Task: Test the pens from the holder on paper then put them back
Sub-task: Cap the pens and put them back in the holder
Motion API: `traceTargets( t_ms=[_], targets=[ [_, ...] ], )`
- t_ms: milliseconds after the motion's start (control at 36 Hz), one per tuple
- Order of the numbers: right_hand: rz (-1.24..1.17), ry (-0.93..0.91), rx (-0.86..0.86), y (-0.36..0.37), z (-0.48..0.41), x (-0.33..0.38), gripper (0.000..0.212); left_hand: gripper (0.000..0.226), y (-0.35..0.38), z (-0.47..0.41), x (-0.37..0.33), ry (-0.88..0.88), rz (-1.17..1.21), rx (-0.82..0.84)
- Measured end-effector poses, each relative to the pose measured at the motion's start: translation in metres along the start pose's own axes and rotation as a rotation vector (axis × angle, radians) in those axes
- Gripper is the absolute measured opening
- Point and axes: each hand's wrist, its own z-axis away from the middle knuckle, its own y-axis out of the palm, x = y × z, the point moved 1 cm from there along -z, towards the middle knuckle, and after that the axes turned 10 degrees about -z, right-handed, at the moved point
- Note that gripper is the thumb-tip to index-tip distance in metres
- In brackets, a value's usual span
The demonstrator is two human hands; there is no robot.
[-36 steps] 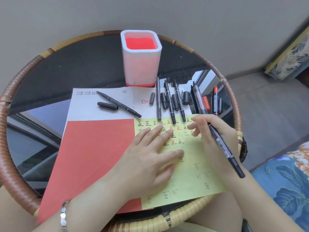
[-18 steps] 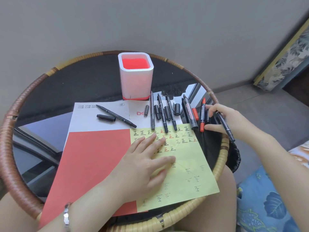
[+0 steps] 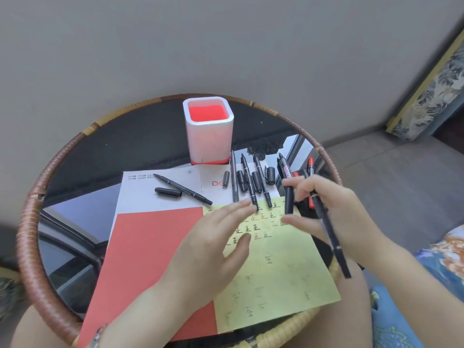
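Yellow paper (image 3: 288, 267) lies under the flat, open left hand (image 3: 213, 247); the right hand (image 3: 336, 212) grips a black pen (image 3: 331, 237), angled away from the far holder (image 3: 208, 131)

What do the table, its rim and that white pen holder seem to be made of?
The table top looks like dark glass or a similar glossy sheet: it mirrors window frames. Its rim looks like woven rattan or cane, with brown and tan wrapped strands showing. The holder looks like smooth matte plastic, white outside and red inside, though ceramic cannot be ruled out.
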Motion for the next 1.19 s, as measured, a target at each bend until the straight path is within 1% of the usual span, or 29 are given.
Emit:
traceTargets(
  t_ms=[111,167,222,278,333,389,417,472,500,528,583,667,694,750,833,1028,1167,1194],
  targets=[
    [-0.011,-0.136,0.034,0.027,0.002,0.009,0.03,0.042,-0.011,-0.013,-0.007,-0.37,0.33,0.166],
    [-0.002,-0.195,0.025,0.038,-0.001,0.011,0.029,0.038,-0.012,-0.021,-0.006,-0.499,0.497,0.196],
    [0.003,-0.228,-0.001,0.05,-0.003,0.01,0.028,0.034,-0.013,-0.025,-0.006,-0.57,0.605,0.215],
    [-0.041,-0.209,-0.019,0.058,-0.005,0.01,0.029,0.033,-0.014,-0.025,-0.005,-0.601,0.675,0.212],
    [-0.103,-0.184,-0.02,0.06,-0.008,0.012,0.028,0.025,-0.014,-0.025,-0.003,-0.63,0.706,0.177],
    [-0.099,-0.186,0.012,0.062,-0.007,0.015,0.029,0.011,-0.014,-0.023,-0.002,-0.635,0.728,0.127],
    [-0.104,-0.175,0.034,0.06,-0.008,0.019,0.03,0.009,-0.015,-0.023,-0.001,-0.636,0.732,0.099],
    [-0.14,-0.113,0.043,0.056,-0.009,0.028,0.034,0.013,-0.017,-0.02,0.0,-0.632,0.731,0.043],
    [-0.174,-0.091,0.013,0.055,-0.009,0.032,0.041,0.015,-0.019,-0.018,0.001,-0.628,0.727,0.018],
    [-0.258,-0.028,-0.026,0.052,-0.011,0.036,0.047,0.017,-0.021,-0.016,0.002,-0.62,0.721,-0.003],
    [-0.506,0.16,-0.118,0.047,-0.015,0.039,0.046,0.019,-0.023,-0.013,0.005,-0.598,0.705,-0.032],
    [-0.582,0.184,-0.32,0.046,-0.012,0.031,0.034,0.019,-0.025,-0.009,0.006,-0.57,0.68,-0.052],
    [-0.646,0.217,-0.369,0.046,-0.01,0.028,0.034,0.018,-0.025,-0.008,0.006,-0.56,0.678,-0.053],
    [-0.781,0.312,-0.413,0.046,-0.008,0.025,0.043,0.016,-0.025,-0.006,0.005,-0.542,0.673,-0.045],
    [-0.856,0.383,-0.409,0.05,-0.007,0.025,0.043,0.017,-0.024,-0.006,0.003,-0.528,0.679,-0.033],
    [-0.832,0.376,-0.4,0.053,-0.005,0.023,0.038,0.023,-0.022,-0.006,-0.001,-0.499,0.662,-0.025],
    [-0.764,0.356,-0.27,0.055,-0.003,0.025,0.032,0.03,-0.018,-0.005,-0.001,-0.469,0.57,-0.002],
    [-0.756,0.373,-0.248,0.055,-0.002,0.026,0.034,0.03,-0.018,-0.005,-0.001,-0.455,0.543,-0.002]
  ],
)
